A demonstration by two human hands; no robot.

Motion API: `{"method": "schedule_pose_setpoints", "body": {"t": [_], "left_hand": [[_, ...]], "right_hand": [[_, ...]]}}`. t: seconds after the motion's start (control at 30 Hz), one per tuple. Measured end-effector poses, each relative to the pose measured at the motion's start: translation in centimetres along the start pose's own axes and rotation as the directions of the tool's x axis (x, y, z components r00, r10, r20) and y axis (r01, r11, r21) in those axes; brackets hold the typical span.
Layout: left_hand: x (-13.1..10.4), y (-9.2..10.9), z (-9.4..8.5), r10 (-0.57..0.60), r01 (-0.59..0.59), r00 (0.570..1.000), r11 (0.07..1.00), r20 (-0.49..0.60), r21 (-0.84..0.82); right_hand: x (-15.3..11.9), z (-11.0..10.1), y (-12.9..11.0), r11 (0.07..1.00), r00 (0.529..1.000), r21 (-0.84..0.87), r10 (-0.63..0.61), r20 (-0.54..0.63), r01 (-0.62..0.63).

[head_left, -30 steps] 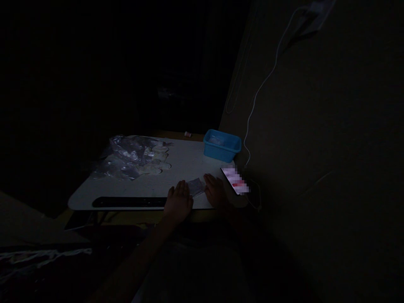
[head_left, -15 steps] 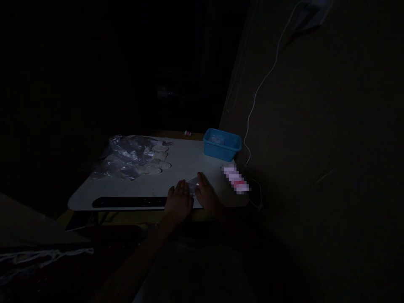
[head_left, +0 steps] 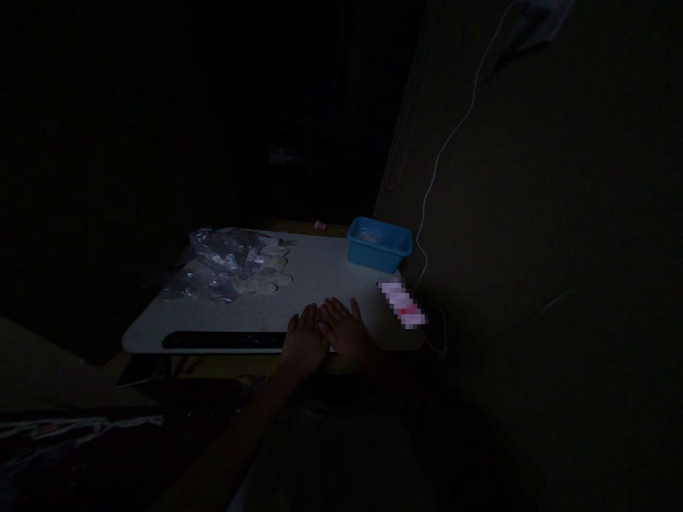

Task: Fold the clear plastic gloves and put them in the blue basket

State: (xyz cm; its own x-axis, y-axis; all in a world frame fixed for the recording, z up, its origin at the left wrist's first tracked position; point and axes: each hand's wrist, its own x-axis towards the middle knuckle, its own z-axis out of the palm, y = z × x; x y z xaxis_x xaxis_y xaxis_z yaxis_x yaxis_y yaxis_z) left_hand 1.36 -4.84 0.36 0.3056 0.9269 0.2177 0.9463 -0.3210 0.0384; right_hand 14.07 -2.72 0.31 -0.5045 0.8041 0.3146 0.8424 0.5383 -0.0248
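My left hand (head_left: 304, 343) lies palm down near the front edge of the white table (head_left: 314, 274), its fingers stretched out. Close beside it, my right hand (head_left: 346, 334) is also flat, with fingers extended and thumb side touching or nearly touching the left. Whatever lies beneath the two hands is hidden. To the left of them, crumpled clear plastic bags (head_left: 218, 259) spread over the table, with several pale, rounded flat pieces (head_left: 274, 274) along their right side. Dim light blurs the finer detail.
A blue plastic basin (head_left: 376, 256) stands at the back right, something pale inside. A pixelated phone-like object (head_left: 403, 302) lies at the right edge. A white cable (head_left: 435, 171) hangs along the wall. A small cup-like item (head_left: 320, 225) sits behind; a dark strip (head_left: 224, 340) lines the front.
My right hand has turned flatter and come over toward the left hand. The small clear plastic sheet visible between them earlier is now covered. The view has shifted slightly.
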Motion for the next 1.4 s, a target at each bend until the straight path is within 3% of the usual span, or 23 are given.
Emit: {"method": "schedule_pose_setpoints", "body": {"t": [0.3, 0.57, 0.83, 1.2, 1.4], "left_hand": [[0.1, 0.0, 0.2, -0.011, 0.011, 1.0, 1.0, -0.024, 0.014], [0.1, 0.0, 0.4, 0.001, 0.0, 0.999, 1.0, -0.049, 0.024], [0.1, 0.0, 0.1, 0.008, -0.008, 1.0, 0.999, -0.004, 0.045], [0.1, -0.2, 0.5, 0.013, -0.012, 1.0, 0.999, -0.007, 0.05], [0.2, -0.1, 0.3, -0.007, 0.009, 1.0, 0.998, -0.027, 0.062]], "right_hand": [[-0.1, 0.3, 0.3, 0.999, 0.999, 0.0, 0.046, -0.008, -0.046], [-0.2, 0.1, 1.4, 0.985, 0.984, -0.015, 0.17, -0.055, -0.171], [0.1, -0.8, -0.3, 1.0, 1.0, 0.006, -0.015, 0.027, 0.015], [-0.1, -0.6, -0.2, 1.0, 0.999, 0.012, -0.001, 0.048, 0.001], [-0.2, -0.5, 0.7, 0.995, 0.997, -0.064, 0.079, 0.012, -0.078]]}}
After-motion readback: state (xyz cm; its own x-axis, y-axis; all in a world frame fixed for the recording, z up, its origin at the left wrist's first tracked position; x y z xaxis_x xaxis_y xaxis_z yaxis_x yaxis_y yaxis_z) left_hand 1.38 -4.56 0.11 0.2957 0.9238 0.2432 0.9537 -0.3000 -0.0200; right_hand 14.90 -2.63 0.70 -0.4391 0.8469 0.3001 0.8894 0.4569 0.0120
